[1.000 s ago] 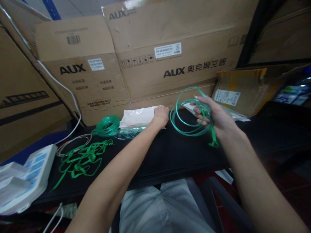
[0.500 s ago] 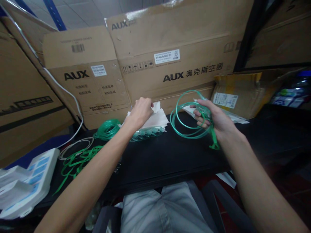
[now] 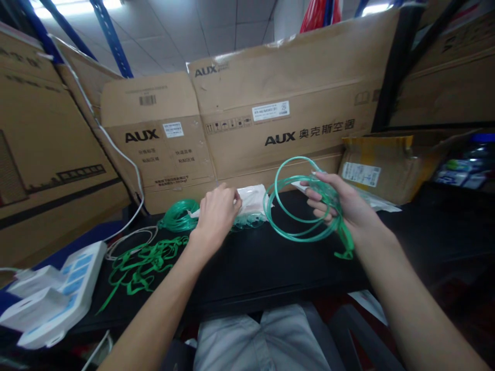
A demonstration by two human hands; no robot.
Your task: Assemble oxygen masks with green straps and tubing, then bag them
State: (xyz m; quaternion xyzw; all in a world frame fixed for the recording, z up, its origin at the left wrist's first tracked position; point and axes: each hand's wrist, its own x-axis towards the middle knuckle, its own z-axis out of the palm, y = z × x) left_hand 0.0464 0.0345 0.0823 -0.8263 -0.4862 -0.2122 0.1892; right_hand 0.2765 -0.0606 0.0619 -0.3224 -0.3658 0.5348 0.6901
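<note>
The right hand [image 3: 350,202] grips a coiled green tube [image 3: 303,238], best held loosely against kinks; whether the left hand [image 3: 216,212], at the white packet [image 3: 253,200], pinches it, one cannot tell.

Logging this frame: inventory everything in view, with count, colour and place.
Tubing coils: two, green; one held, one on the table, left
Ribbon tangle: one, green, front-left
White packaging: count unclear, white, centre
Plastic pieces: several, clear green, before packaging
Power strip: one, white-blue, left
White cord: one, white, left
Large cardboard: several, brown, behind table
Small carton: one, brown, right
Bottle: one, blue-capped, far right
Posts: several, blue, upper left
Table: one, black, centre
Trousers: one pair, grey, below
Left hand: one, bare, over packaging
Right hand: one, bare, holding tubing
</note>
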